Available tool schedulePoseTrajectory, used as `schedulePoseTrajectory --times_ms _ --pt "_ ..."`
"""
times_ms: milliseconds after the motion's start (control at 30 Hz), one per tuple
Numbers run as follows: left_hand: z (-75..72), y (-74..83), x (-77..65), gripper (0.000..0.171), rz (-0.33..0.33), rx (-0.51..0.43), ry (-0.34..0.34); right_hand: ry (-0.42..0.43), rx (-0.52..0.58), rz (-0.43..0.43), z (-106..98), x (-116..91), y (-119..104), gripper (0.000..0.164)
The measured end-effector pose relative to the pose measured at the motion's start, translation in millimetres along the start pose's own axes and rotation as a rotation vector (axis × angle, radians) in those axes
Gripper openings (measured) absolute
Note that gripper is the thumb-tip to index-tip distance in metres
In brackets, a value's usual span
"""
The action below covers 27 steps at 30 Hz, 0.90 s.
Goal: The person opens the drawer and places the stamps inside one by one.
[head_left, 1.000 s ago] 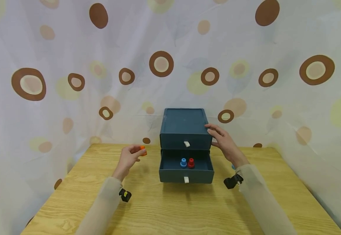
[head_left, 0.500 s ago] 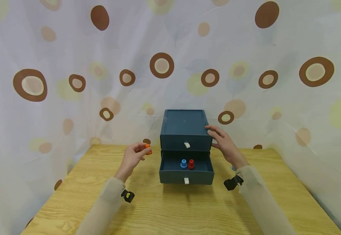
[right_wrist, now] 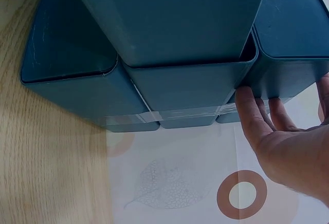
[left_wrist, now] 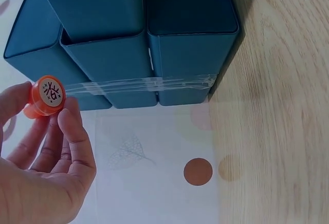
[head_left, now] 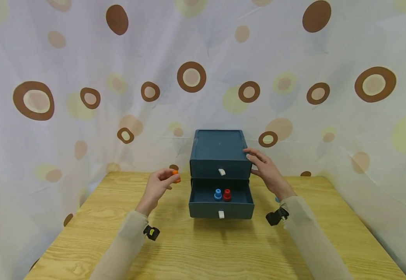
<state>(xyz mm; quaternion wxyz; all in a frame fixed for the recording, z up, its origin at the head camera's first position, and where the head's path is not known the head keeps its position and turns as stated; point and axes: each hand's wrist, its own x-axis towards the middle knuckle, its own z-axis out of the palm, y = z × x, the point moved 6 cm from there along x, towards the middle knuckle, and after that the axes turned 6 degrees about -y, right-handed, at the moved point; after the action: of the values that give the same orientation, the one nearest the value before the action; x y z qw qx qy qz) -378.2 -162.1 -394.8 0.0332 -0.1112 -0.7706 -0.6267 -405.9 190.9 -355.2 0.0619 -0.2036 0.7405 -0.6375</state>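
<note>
My left hand pinches a small orange stamp between thumb and fingers, in the air left of a dark blue drawer unit. In the left wrist view the stamp's round end shows a pale disc with a dark printed mark. Spread fingers of my right hand touch the unit's top right edge and side. Below its top drawer, another drawer is pulled out. Inside stand a blue stamp and a red stamp, side by side and upright.
The unit stands on a wooden table near a patterned cloth backdrop. A blue thing on the table is mostly hidden behind my right wrist. Clear tape runs along the unit's side. Both wrists wear black cameras.
My left hand has moved slightly right, toward the drawer unit, carrying the orange stamp. My right hand stays at the unit's edge, and the pulled-out drawer and its two stamps have not moved.
</note>
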Motion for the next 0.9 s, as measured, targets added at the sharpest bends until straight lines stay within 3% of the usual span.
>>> schedulePoseTrajectory --times_ms 433,900 --pt "7.7 9.5 -2.4 0.035 0.027 -0.019 -0.006 -0.001 -0.005 -0.001 1 1 0 0.055" --pt "26.1 20.4 -1.9 0.034 0.106 -0.016 -0.078 0.001 -0.006 0.005 1 -1 -2 0.056"
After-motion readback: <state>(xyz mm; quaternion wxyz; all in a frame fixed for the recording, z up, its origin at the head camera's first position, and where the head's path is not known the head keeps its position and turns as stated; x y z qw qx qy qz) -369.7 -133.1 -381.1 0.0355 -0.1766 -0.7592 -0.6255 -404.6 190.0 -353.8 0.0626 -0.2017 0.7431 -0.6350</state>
